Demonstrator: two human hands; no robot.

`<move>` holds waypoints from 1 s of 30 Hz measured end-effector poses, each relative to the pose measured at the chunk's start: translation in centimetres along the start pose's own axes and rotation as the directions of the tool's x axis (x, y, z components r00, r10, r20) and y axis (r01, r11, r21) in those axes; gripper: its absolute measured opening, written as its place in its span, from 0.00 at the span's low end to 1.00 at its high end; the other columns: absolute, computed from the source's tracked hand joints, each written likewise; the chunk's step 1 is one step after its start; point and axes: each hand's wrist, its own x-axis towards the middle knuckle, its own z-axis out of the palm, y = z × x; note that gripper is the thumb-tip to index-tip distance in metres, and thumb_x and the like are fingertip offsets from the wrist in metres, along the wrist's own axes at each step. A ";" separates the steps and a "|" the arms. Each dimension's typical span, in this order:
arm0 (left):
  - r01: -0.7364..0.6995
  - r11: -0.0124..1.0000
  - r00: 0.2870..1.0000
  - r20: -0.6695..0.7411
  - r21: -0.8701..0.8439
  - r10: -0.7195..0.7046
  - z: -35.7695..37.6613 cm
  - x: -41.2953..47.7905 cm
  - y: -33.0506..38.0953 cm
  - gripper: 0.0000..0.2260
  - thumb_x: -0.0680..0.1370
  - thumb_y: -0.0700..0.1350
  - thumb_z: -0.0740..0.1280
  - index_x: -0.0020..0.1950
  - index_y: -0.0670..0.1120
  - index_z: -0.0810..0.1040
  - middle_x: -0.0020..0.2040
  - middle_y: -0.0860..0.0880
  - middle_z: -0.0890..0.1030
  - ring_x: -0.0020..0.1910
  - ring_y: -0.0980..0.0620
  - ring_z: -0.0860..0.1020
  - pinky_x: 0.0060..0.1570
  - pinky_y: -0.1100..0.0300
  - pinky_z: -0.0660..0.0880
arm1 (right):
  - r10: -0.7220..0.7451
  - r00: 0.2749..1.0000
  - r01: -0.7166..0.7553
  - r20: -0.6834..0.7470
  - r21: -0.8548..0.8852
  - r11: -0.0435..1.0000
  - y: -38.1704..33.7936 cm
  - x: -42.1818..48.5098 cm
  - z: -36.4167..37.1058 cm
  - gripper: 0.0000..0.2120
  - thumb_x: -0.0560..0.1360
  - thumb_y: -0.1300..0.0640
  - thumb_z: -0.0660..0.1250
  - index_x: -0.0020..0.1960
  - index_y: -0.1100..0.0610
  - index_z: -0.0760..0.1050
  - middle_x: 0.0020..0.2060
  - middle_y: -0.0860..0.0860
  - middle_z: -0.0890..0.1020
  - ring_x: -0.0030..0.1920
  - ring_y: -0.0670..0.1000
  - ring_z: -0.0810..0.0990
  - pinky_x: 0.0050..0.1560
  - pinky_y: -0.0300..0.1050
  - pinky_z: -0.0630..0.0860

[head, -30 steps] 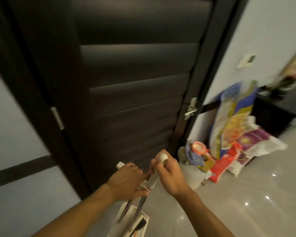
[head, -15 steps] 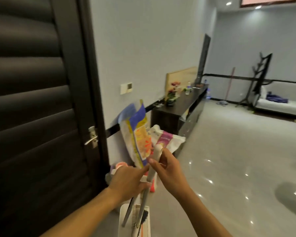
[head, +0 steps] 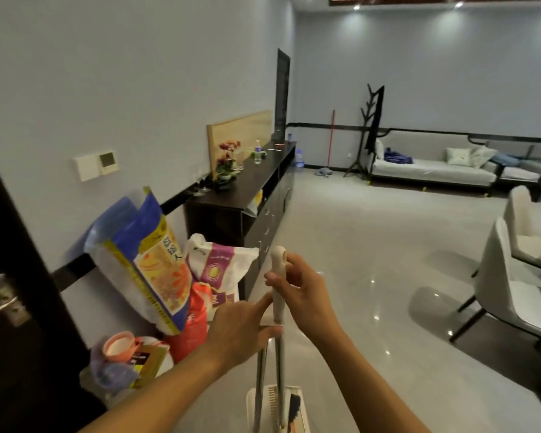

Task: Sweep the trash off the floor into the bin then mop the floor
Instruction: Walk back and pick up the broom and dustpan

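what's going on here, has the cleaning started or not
A person stands beside a dark door with a broom and dustpan set held upright in front of them. The right hand grips the white-capped broom handle near its top. The left hand holds the top of the dustpan pole right beside it. The dustpan is down by their feet with the brush head against it. No sweeping is under way yet, and a red-handled mop leans on the far wall.

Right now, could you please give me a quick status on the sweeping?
Right hand grips broom handle top. Left hand holds dustpan pole. Below: dustpan and brush. Sacks close on left.
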 end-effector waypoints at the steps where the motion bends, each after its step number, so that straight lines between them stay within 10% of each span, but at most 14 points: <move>1: -0.010 1.000 1.000 0.014 -0.017 0.011 1.2 2.1 -0.3 0.33 0.78 0.69 0.62 0.78 0.62 0.54 0.41 0.55 0.82 0.34 0.56 0.79 0.43 0.68 0.76 | 0.009 1.000 -0.009 -0.018 -0.012 1.000 1.3 1.7 -0.9 0.12 0.80 0.53 0.69 0.62 0.43 0.75 0.45 0.43 0.85 0.50 0.46 0.85 0.48 0.40 0.83; 5: -0.072 0.994 0.996 0.047 -0.086 0.076 4.8 10.8 -2.4 0.33 0.78 0.68 0.63 0.78 0.63 0.53 0.40 0.56 0.79 0.33 0.57 0.74 0.38 0.75 0.63 | 0.017 0.997 -0.021 -0.073 -0.056 0.998 6.0 8.8 -3.8 0.11 0.79 0.52 0.71 0.61 0.46 0.78 0.44 0.48 0.85 0.49 0.50 0.86 0.51 0.51 0.84; 30: -0.269 0.959 0.955 0.106 -0.091 0.278 23.6 74.4 -15.0 0.36 0.76 0.71 0.61 0.79 0.66 0.47 0.42 0.53 0.83 0.37 0.54 0.80 0.46 0.57 0.81 | 0.045 0.976 -0.052 -0.212 -0.025 0.998 31.7 63.2 -25.3 0.14 0.77 0.48 0.71 0.61 0.48 0.79 0.44 0.54 0.85 0.47 0.53 0.86 0.53 0.54 0.84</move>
